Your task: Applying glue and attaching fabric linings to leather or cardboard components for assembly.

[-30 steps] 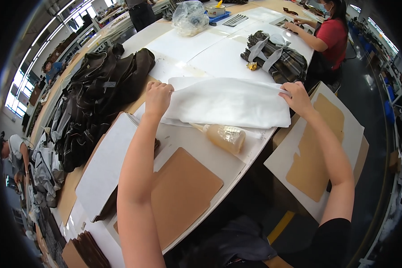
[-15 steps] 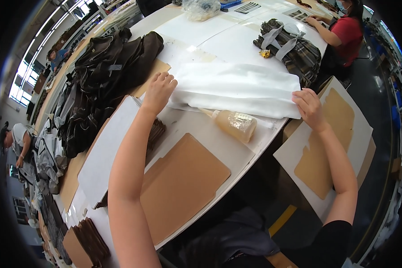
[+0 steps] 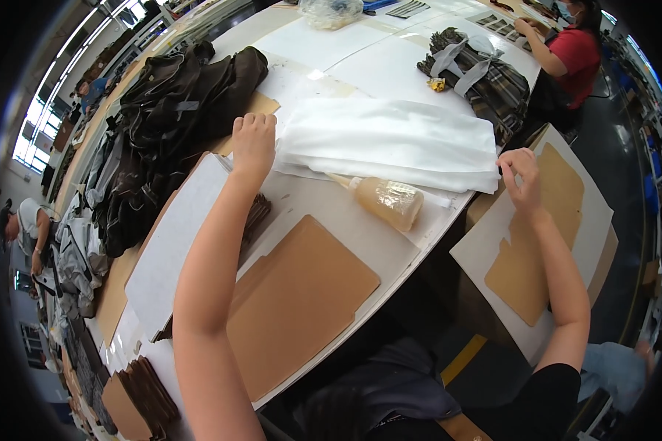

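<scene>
A folded length of white cloth (image 3: 390, 140) lies across the table. By its left end is my left hand (image 3: 255, 143), back upward, fingers curled together and their tips hidden; whether they hold anything does not show. At the cloth's right end, my right hand (image 3: 521, 176) is just past the edge with bent fingers and thumb apart, nothing plainly held. Against the cloth's near edge a clear squeeze bottle (image 3: 388, 202) of yellowish liquid lies on its side, nozzle toward the left. Nearer to me is a flat brown cardboard piece (image 3: 301, 301).
Left of my arm lie a stack of white-topped sheets (image 3: 176, 250) and a heap of dark garments (image 3: 176, 125). A tied plaid fabric bundle (image 3: 489, 84) rests far right. Beside the table edge stands a white board with a brown patch (image 3: 537, 235). A co-worker in red (image 3: 570, 59) works beyond.
My left hand has shifted left and my right hand has moved right, off the cloth's end. At lower right, light-blue clothing of another person has come into view.
</scene>
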A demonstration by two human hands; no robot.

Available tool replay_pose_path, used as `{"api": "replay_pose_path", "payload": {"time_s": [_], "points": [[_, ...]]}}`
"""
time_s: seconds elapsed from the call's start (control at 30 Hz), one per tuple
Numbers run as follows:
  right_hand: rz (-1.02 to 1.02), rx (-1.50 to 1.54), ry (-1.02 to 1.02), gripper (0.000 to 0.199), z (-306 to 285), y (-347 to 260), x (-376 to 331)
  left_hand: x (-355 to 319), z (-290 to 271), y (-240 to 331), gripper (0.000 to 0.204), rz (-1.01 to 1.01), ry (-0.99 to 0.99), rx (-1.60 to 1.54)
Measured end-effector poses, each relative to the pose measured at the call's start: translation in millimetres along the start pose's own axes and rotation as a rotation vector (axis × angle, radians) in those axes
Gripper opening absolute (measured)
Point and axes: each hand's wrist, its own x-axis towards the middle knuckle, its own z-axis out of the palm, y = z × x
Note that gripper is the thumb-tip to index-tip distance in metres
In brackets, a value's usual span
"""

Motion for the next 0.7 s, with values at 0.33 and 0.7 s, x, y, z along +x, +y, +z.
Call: {"api": "replay_pose_path", "payload": {"time_s": [0.33, 0.7], "points": [[0.602, 0.214, -0.367, 0.041, 7.4, 13.2, 41.1, 18.5, 23.4, 16.9, 0.028, 0.042, 0.096, -0.448], [0.740, 0.401, -0.315, 0.022, -19.7, -25.1, 39.3, 16.3, 8.9, 16.0, 0.014, 0.055, 0.102, -0.584]]}}
